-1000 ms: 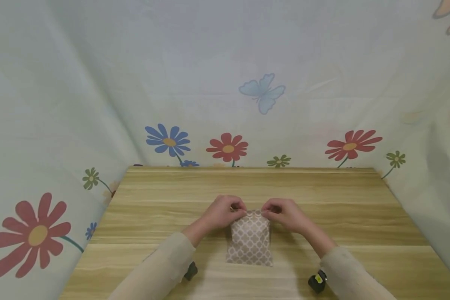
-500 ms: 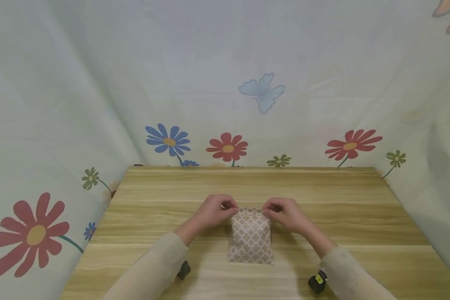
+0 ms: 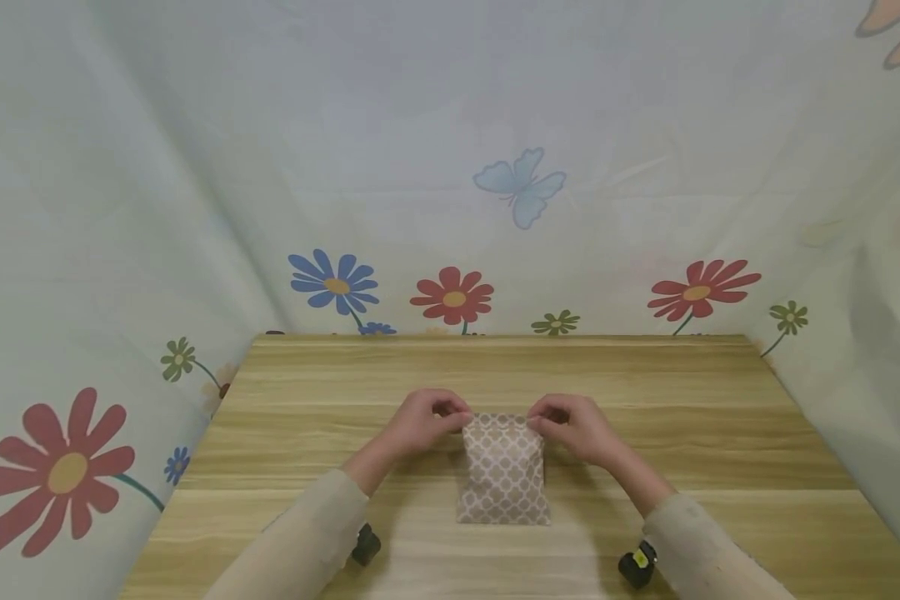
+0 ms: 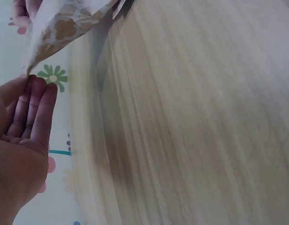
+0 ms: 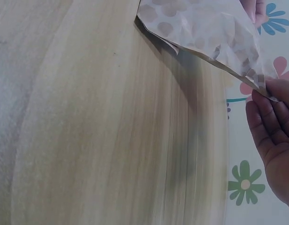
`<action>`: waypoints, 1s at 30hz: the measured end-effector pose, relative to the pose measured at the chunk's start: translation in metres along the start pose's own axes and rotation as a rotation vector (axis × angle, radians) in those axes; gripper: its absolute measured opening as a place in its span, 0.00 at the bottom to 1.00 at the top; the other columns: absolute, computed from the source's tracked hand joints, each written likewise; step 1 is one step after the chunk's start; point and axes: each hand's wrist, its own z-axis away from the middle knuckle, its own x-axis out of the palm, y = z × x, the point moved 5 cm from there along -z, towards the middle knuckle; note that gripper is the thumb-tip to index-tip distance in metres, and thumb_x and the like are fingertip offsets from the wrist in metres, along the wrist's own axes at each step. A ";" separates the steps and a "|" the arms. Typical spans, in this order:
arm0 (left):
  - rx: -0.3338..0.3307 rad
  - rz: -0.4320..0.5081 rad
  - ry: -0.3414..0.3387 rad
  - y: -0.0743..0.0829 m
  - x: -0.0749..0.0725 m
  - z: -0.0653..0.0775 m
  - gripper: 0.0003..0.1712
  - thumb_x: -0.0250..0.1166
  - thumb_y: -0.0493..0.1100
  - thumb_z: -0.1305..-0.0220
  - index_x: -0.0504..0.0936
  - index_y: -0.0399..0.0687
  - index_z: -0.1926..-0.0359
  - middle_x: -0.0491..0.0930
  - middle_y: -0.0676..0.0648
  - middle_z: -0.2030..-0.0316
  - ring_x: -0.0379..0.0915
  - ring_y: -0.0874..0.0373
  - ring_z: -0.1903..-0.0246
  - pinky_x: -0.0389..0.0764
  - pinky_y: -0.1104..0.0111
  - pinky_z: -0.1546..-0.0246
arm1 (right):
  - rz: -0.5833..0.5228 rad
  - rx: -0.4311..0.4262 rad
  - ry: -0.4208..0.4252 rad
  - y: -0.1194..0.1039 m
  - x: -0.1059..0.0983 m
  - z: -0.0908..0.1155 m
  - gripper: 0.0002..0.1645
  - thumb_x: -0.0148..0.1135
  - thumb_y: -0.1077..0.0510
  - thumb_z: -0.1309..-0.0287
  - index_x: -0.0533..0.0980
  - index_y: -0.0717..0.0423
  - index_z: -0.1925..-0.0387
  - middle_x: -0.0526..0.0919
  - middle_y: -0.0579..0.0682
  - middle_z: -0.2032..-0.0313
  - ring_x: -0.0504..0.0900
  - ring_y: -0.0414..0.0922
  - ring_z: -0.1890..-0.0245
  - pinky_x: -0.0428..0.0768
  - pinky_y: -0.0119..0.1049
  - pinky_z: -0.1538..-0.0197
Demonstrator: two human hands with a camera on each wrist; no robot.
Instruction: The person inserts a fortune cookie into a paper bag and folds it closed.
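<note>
A small paper bag (image 3: 504, 471) with a brown and white lattice pattern is held at its top edge between both hands. My left hand (image 3: 423, 421) pinches the top left corner between thumb and fingertips. At the top right corner, my right hand (image 3: 576, 427) pinches the paper the same way. In the left wrist view the bag (image 4: 67, 26) narrows to the corner under the left thumb. From the right wrist, the bag's (image 5: 200, 28) side edge shows, with a small flap of paper sticking out below. What the bag contains cannot be seen.
A wood-grain table (image 3: 330, 367) lies under the hands. Behind and beside it hangs a pale cloth (image 3: 390, 125) printed with flowers and a butterfly. Black wrist-worn devices (image 3: 637, 565) show beneath the sleeves (image 3: 300, 533).
My left hand has shifted left along the bag's top edge to the corner, so more of that edge shows between the hands. The right hand has stayed nearly in place.
</note>
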 end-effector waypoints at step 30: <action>-0.123 0.106 0.039 -0.017 0.014 0.002 0.07 0.71 0.46 0.27 0.90 0.48 0.59 0.86 0.52 0.64 0.80 0.57 0.63 0.83 0.65 0.59 | -0.169 0.113 -0.038 0.018 0.018 -0.001 0.08 0.71 0.57 0.30 0.85 0.59 0.57 0.85 0.48 0.63 0.82 0.44 0.61 0.83 0.32 0.57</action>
